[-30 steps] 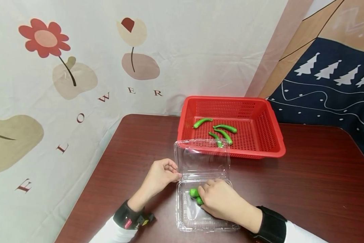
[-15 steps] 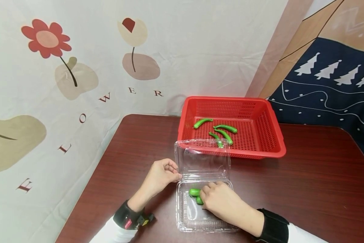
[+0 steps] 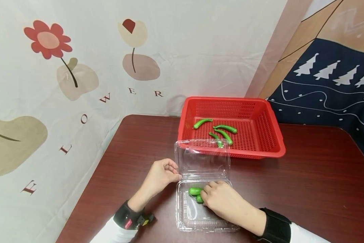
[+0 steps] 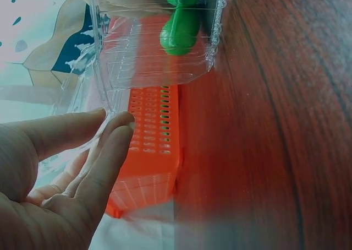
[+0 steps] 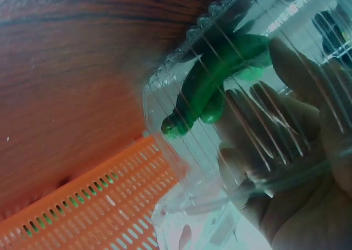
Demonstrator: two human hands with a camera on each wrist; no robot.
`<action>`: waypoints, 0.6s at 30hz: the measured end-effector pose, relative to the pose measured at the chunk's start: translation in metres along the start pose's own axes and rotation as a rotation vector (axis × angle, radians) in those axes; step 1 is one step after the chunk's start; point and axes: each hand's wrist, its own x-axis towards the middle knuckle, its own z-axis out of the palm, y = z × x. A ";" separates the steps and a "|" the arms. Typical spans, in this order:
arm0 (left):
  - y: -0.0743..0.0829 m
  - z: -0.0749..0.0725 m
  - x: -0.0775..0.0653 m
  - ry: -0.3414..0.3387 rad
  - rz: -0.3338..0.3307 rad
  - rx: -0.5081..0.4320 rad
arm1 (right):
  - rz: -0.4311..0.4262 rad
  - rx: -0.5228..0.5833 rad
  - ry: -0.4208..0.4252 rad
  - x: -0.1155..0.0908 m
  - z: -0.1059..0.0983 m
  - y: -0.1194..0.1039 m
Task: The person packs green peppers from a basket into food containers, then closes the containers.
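A clear plastic clamshell box (image 3: 188, 219) lies with its lid (image 3: 200, 160) raised, in front of a red basket. At the hinge's left corner my left hand (image 3: 162, 173) pinches the box edge between thumb and fingertips, also seen in the left wrist view. My right hand (image 3: 219, 200) reaches inside the box, fingers curled over green chili peppers (image 3: 195, 191). In the right wrist view, a curved chili pepper (image 5: 212, 76) runs between the thumb and the fingers, beside a second one (image 5: 213, 108). The far ends of the peppers are hidden by the hand in the head view.
The red perforated basket (image 3: 262, 136) stands behind the box, holding several green chili peppers (image 3: 226, 128). The raised lid overlaps its front rim in the head view. A brown wooden table (image 3: 315, 182) bears both; a printed cloth (image 3: 200, 44) hangs behind.
My right hand has shifted slightly right inside the box, showing more of the chili peppers. The left hand stays at the hinge corner.
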 end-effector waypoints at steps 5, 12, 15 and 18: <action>-0.001 0.001 0.000 0.001 0.009 -0.008 | 0.004 0.064 0.040 0.001 -0.008 0.006; -0.004 0.001 0.002 -0.001 0.006 -0.015 | 0.000 0.197 0.132 0.006 -0.033 0.037; -0.005 0.001 0.002 0.000 0.005 -0.012 | 0.019 0.250 0.175 0.010 -0.050 0.055; -0.004 0.001 0.002 0.000 0.006 -0.009 | 0.066 0.283 0.207 0.013 -0.066 0.073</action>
